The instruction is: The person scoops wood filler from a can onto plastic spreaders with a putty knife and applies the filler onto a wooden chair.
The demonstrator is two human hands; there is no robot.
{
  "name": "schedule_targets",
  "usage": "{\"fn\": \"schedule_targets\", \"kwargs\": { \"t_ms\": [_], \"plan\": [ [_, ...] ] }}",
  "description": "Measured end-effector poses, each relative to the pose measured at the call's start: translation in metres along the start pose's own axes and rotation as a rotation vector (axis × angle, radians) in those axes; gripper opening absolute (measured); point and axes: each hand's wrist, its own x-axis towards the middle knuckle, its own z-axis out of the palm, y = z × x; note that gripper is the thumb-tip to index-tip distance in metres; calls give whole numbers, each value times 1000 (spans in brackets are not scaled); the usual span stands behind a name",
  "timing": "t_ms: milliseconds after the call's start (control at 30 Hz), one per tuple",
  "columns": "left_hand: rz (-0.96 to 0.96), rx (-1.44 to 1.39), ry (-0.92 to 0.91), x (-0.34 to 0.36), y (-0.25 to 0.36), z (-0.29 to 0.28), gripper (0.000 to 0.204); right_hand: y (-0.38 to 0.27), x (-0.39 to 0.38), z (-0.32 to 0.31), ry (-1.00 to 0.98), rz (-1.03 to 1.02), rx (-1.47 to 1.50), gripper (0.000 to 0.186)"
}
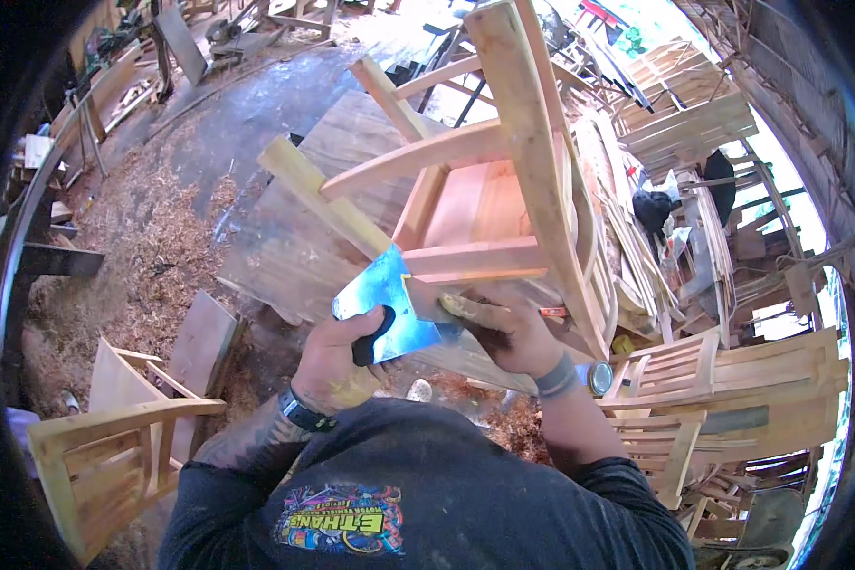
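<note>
My left hand (pixel 337 356) grips a shiny flat metal plate (pixel 375 294) by a dark part at its lower edge, with the thumb lying across the front. The metal reflects bright blue light. On the plate's right side, my right hand (pixel 503 328) is closed, its fingertips around a flat grey-brown piece (pixel 426 299) that meets the plate's edge. What kind of piece it is, I cannot make out. Just beyond both hands, a bare wooden chair (pixel 465 204) lies tipped on a work board, its legs pointing up and to the left.
The chair rests on a wide plywood board (pixel 299 223). By my right forearm stands a round tin (pixel 599 378). Slatted wooden frames (pixel 670 380) and stacked planks lie to the right. Another wooden chair piece (pixel 114 456) stands at lower left. Shavings (pixel 152 237) cover the floor.
</note>
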Motion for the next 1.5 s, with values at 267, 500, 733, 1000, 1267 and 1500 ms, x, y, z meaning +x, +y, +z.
{"fn": "schedule_targets", "kwargs": {
  "t_ms": [267,500,733,1000,1267,1500],
  "plan": [
    [85,79,-92,7,6,-2,40,-6,5,-25,-68,40,-180,46],
    [194,57,5,22,10,-16,39,20,-8,-16,-120,234,-103,55],
    [322,23,-8,28,34,-3,36,63,-63,33,130,657,644,52],
    [226,102,41,39,-4,12,33,5,-37,49,295,609,679,47],
    [121,167,-40,37,-13,30,38,8,-45,48,330,492,558,32],
    [198,260,-9,42,-17,35,35,11,-54,28,276,387,188,31]
  ]
}}
